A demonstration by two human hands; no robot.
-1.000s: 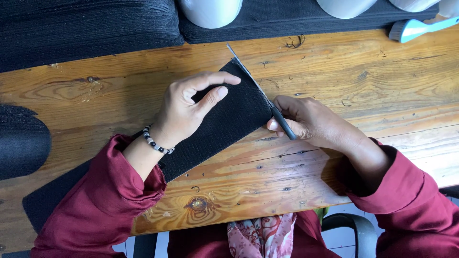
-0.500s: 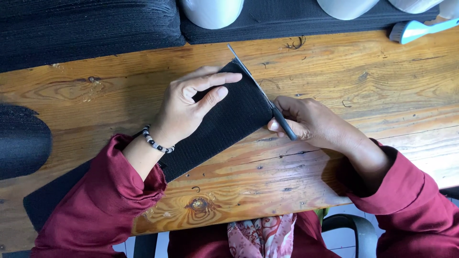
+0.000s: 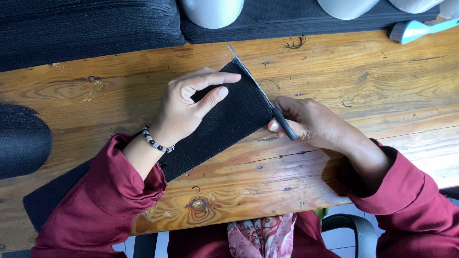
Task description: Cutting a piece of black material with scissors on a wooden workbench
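A dark pile (image 3: 21, 141) sits at the worktop's (image 3: 334, 95) left edge, and a black ribbed stack (image 3: 86, 28) runs along the back. The band (image 3: 224, 122), a wide black ribbed strip, lies slantwise across the wood, its near end going under the left sleeve (image 3: 95, 205) and its far end reaching the blade. The left hand (image 3: 184, 110) lies flat on it with fingers part spread, forefinger stretched toward the cut end and thumb tucked just behind, pressing the cloth down rather than pinching it. To do this step well, that hand should keep the strip taut and flat, with its fingertips near the cut line yet apart from the edge. The blade (image 3: 251, 76), long and thin, lies along the band's end, its tip pointing toward the back of the worktop. The right hand (image 3: 311, 124) is closed around the dark handle (image 3: 284, 126), thumb and fingers pinching it. It should hold the blade square to the strip's sides, so the end comes out straight. Loose threads (image 3: 296, 44) lie beyond, and a teal brush (image 3: 413, 29) rests at the far right.
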